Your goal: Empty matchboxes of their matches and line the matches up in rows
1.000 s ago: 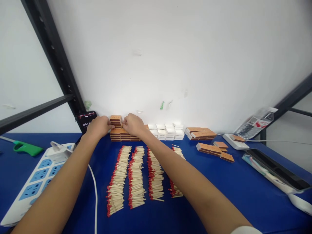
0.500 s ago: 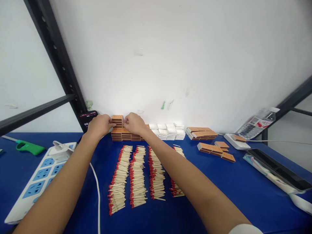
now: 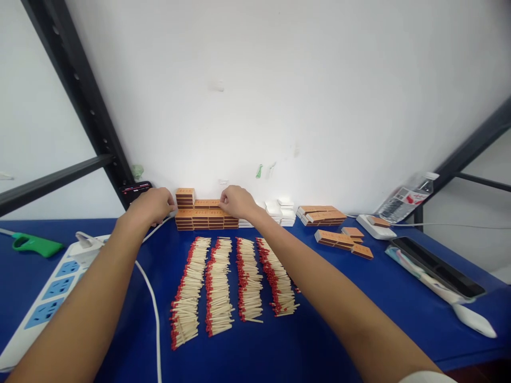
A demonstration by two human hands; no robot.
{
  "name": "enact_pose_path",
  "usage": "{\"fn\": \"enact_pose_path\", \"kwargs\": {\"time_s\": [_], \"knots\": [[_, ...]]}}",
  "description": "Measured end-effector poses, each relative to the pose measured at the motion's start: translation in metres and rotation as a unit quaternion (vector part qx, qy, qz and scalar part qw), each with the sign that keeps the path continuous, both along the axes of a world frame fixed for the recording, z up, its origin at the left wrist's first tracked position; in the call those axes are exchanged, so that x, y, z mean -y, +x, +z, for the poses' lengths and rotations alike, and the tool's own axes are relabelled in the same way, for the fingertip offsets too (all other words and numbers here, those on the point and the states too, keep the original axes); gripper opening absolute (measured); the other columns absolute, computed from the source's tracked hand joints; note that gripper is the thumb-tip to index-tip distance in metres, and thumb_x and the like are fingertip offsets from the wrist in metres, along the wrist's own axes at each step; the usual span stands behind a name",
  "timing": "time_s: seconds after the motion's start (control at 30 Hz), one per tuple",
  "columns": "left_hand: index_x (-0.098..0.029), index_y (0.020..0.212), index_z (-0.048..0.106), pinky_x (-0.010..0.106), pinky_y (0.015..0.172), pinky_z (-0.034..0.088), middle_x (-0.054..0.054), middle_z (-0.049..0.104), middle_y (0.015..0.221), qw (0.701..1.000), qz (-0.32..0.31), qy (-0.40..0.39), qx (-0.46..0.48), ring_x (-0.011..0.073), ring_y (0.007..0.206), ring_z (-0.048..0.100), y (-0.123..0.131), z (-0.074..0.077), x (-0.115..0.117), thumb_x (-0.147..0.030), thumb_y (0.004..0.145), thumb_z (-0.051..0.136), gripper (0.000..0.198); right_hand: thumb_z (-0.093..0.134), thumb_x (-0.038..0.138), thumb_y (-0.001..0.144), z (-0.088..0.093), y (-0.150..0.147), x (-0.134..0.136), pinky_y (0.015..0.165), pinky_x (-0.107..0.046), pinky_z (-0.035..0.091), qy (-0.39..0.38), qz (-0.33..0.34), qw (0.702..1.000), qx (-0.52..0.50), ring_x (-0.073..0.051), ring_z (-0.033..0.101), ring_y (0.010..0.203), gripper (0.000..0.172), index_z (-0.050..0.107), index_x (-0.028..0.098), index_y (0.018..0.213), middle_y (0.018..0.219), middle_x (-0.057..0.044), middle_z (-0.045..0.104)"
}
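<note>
Several orange matchboxes [image 3: 207, 219] are stacked in rows against the wall, with a taller pile [image 3: 185, 198] at the left end. My left hand [image 3: 155, 205] is closed beside that pile, fingertips at its left side; whether they hold anything is hidden. At the right end of the upper row, my right hand [image 3: 238, 202] pinches a matchbox [image 3: 216, 204] between thumb and forefinger. White box pieces [image 3: 279, 213] are piled to the right, partly behind my right wrist. In front, red-tipped matches lie in several long rows [image 3: 217, 287], one partly covered by my right forearm.
More orange matchboxes [image 3: 321, 214] lie right of the white pieces, with loose ones [image 3: 339, 239] nearer. A white power strip [image 3: 51, 292] and cable [image 3: 154, 308] are at left, with a green lighter [image 3: 38, 244]. A bottle [image 3: 409, 198] and black phone [image 3: 437, 266] are at right.
My right hand has moved right along the stack, away from the tall pile to the upper row's end. My left hand has drawn slightly left of the pile. The view has shifted a little.
</note>
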State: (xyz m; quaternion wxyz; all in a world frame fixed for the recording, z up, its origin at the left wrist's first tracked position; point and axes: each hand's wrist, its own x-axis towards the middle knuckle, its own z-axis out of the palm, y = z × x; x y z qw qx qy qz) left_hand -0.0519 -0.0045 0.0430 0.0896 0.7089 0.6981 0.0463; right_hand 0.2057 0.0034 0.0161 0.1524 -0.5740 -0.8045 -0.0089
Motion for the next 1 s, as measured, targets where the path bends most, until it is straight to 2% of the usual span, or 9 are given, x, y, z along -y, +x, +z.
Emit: {"fn": "enact_pose_path", "kwargs": {"time_s": [0.13, 0.27, 0.37, 0.5, 0.67, 0.77, 0.83, 0.93, 1.0], "knots": [[-0.019, 0.107, 0.078, 0.030, 0.058, 0.047, 0.005, 0.074, 0.063, 1.000, -0.010, 0.001, -0.020, 0.0236, 0.052, 0.069, 0.001, -0.009, -0.005, -0.035, 0.083, 0.068, 0.030, 0.058, 0.023, 0.097, -0.004, -0.002, 0.002, 0.082, -0.036, 0.053, 0.006, -0.050, 0.999, 0.012, -0.029, 0.070, 0.104, 0.021, 0.077, 0.016, 0.104, 0.119, -0.015, 0.076], [-0.021, 0.107, 0.079, 0.031, 0.061, 0.047, 0.008, 0.078, 0.073, 0.999, -0.016, -0.003, -0.046, 0.0262, 0.062, 0.073, -0.001, -0.014, -0.009, -0.032, 0.082, 0.064, 0.031, 0.055, 0.020, 0.097, -0.009, -0.001, 0.003, 0.079, -0.036, 0.054, -0.001, -0.068, 0.997, 0.020, -0.029, 0.072, 0.101, 0.022, 0.075, 0.016, 0.106, 0.117, -0.016, 0.077], [-0.022, 0.108, 0.080, 0.033, 0.067, 0.049, 0.013, 0.081, 0.094, 0.997, -0.019, 0.009, -0.068, 0.0311, 0.081, 0.076, -0.001, -0.017, -0.011, -0.032, 0.081, 0.064, 0.033, 0.054, 0.022, 0.097, -0.012, -0.004, 0.004, 0.079, -0.036, 0.054, 0.000, -0.065, 0.998, 0.022, -0.028, 0.072, 0.101, 0.022, 0.074, 0.017, 0.106, 0.118, -0.015, 0.077], [-0.022, 0.110, 0.080, 0.036, 0.074, 0.050, 0.016, 0.079, 0.120, 0.996, -0.027, 0.019, -0.088, 0.0360, 0.100, 0.075, 0.000, -0.018, -0.012, -0.032, 0.082, 0.063, 0.034, 0.055, 0.021, 0.096, -0.010, -0.007, 0.004, 0.080, -0.035, 0.054, 0.002, -0.071, 0.997, 0.019, -0.028, 0.072, 0.103, 0.023, 0.074, 0.017, 0.107, 0.118, -0.015, 0.077], [-0.022, 0.111, 0.081, 0.036, 0.073, 0.051, 0.017, 0.079, 0.119, 0.995, -0.019, 0.016, -0.093, 0.0366, 0.101, 0.075, 0.000, -0.016, -0.010, -0.034, 0.084, 0.063, 0.034, 0.056, 0.023, 0.097, -0.006, -0.004, 0.007, 0.079, -0.035, 0.054, 0.003, -0.086, 0.996, 0.011, -0.029, 0.072, 0.103, 0.023, 0.075, 0.017, 0.108, 0.119, -0.015, 0.077], [-0.020, 0.108, 0.081, 0.034, 0.070, 0.051, 0.016, 0.081, 0.108, 0.996, -0.018, 0.011, -0.088, 0.0324, 0.088, 0.076, -0.001, -0.009, -0.008, -0.034, 0.084, 0.065, 0.032, 0.054, 0.025, 0.099, -0.003, 0.008, 0.011, 0.081, -0.034, 0.052, 0.013, -0.092, 0.996, -0.001, -0.028, 0.072, 0.103, 0.025, 0.077, 0.017, 0.105, 0.116, -0.015, 0.078], [-0.019, 0.109, 0.080, 0.033, 0.067, 0.050, 0.015, 0.081, 0.098, 0.996, -0.019, 0.010, -0.085, 0.0294, 0.078, 0.075, -0.001, 0.001, -0.003, -0.034, 0.085, 0.065, 0.032, 0.053, 0.026, 0.100, 0.000, 0.025, 0.017, 0.082, -0.033, 0.051, 0.029, -0.084, 0.996, -0.020, -0.026, 0.071, 0.100, 0.026, 0.078, 0.018, 0.101, 0.111, -0.013, 0.079], [-0.020, 0.107, 0.080, 0.032, 0.063, 0.048, 0.011, 0.081, 0.088, 0.997, -0.041, 0.028, -0.065, 0.0260, 0.072, 0.073, 0.002, 0.024, 0.013, -0.035, 0.088, 0.064, 0.029, 0.055, 0.026, 0.098, 0.008, 0.071, 0.032, 0.084, -0.033, 0.050, 0.050, -0.040, 0.997, -0.054, -0.023, 0.070, 0.093, 0.026, 0.079, 0.017, 0.097, 0.102, -0.010, 0.080], [-0.023, 0.096, 0.081, 0.031, 0.063, 0.048, 0.007, 0.081, 0.089, 0.993, -0.105, 0.042, -0.018, 0.0239, 0.071, 0.072, 0.008, 0.039, 0.030, -0.036, 0.088, 0.064, 0.023, 0.059, 0.027, 0.095, 0.012, 0.113, 0.049, 0.083, -0.032, 0.050, 0.039, -0.002, 0.996, -0.076, -0.021, 0.069, 0.088, 0.023, 0.079, 0.017, 0.093, 0.098, -0.009, 0.080]]}}
